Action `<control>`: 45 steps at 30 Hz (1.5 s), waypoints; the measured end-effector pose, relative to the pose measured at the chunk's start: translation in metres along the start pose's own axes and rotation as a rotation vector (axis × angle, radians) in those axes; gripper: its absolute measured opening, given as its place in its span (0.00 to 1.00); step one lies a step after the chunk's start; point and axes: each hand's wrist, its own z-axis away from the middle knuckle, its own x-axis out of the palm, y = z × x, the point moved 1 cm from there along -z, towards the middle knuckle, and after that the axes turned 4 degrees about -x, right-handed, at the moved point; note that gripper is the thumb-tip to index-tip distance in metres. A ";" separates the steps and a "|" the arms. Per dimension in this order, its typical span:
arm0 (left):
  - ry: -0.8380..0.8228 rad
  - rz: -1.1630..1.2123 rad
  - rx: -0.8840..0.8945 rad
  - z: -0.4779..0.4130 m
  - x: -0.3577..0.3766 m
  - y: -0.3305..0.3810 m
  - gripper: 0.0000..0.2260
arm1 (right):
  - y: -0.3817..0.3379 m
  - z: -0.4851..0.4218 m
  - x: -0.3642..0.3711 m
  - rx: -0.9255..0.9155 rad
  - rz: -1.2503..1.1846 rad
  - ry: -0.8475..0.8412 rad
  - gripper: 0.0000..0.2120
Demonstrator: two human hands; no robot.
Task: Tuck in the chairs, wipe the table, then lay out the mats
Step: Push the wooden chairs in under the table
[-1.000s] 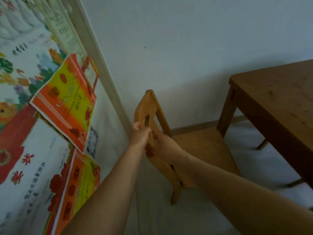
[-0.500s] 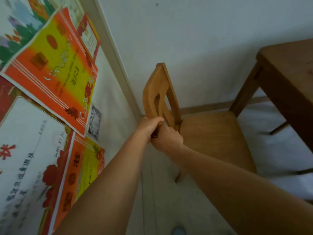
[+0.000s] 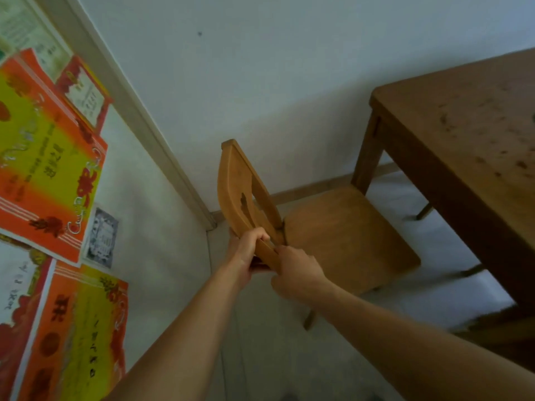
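A small wooden chair (image 3: 341,235) stands in the middle of the view, its seat facing the brown wooden table (image 3: 469,134) on the right. Both hands hold the near end of the chair's backrest. My left hand (image 3: 246,250) curls its fingers over the top rail, and my right hand (image 3: 295,270) grips the same rail just beside it. The chair's seat sits left of the table's near leg, its front edge close to that leg. Most of the chair's legs are hidden under the seat.
A white wall (image 3: 260,82) runs behind the chair, with a wooden skirting board (image 3: 312,189) at the floor. On the left, a door or panel carries orange and yellow posters (image 3: 49,169). The pale floor (image 3: 419,285) stretches under the table.
The view has swung, so the chair and table now sit lower and more to the right. Both hands keep their grip on the backrest, and the seat lies closer to the table leg.
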 end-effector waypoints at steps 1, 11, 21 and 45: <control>-0.004 0.007 -0.001 0.001 0.006 -0.003 0.16 | 0.006 0.005 -0.004 0.006 0.011 0.002 0.15; -0.034 0.005 -0.014 0.012 0.057 -0.027 0.16 | 0.052 0.041 -0.026 0.059 0.005 0.018 0.15; -0.120 0.009 0.031 0.014 0.139 -0.033 0.29 | 0.116 0.058 -0.068 0.128 0.007 0.082 0.10; -0.268 -0.139 -0.072 -0.013 0.343 -0.001 0.34 | 0.251 0.070 -0.193 0.223 -0.113 0.197 0.13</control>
